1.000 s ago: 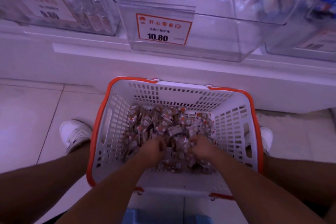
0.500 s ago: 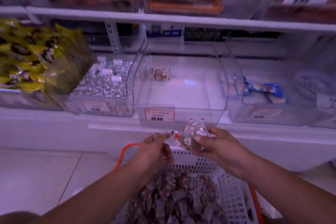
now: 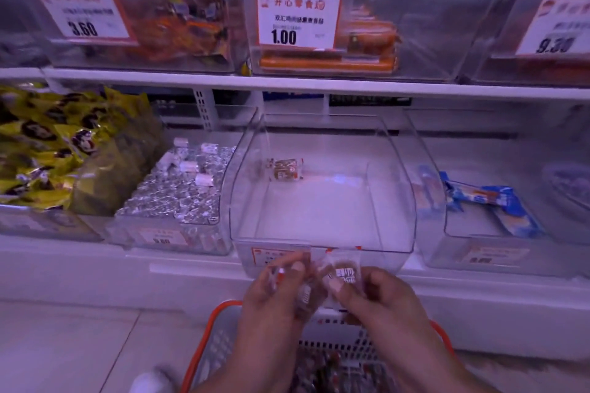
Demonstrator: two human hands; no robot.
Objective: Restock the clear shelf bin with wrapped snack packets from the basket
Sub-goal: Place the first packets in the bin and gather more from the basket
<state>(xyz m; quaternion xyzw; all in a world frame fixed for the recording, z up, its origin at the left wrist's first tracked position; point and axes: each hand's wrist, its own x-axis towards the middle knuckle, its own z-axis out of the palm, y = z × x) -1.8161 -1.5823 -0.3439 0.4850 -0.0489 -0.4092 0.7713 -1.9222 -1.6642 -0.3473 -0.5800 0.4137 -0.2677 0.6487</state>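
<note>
Head view: a person's left hand (image 3: 274,293) and right hand (image 3: 376,293) hold wrapped snack packets (image 3: 343,274) just below the front lip of the clear shelf bin (image 3: 396,201), over the orange-rimmed basket (image 3: 220,332) on the floor. Both hands are curled round the packets, fingertips pinching the wrappers; how many each grips cannot be told through the blur. A single packet (image 3: 286,168) lies at the back left of the bin, which otherwise holds nothing.

The risks look plain. The wrappers appear slick, crinkly film, thin and pillow-shaped with sealed edges, so a loose pinch could let one slide out and drop to the floor rather than into the basket. The bin's front wall stands between hands and bin floor, and a low lift could knock packets against that hard, glossy plastic lip or the price tag (image 3: 277,257) clipped to it. Tossed packets might skid on the smooth bin floor or clear the curved side wall into the neighbouring bin of foil-wrapped sweets (image 3: 178,195) to the left or the blue packs (image 3: 485,201) to the right.

The basket is rigid white lattice plastic, more packets heaped inside it.
</note>
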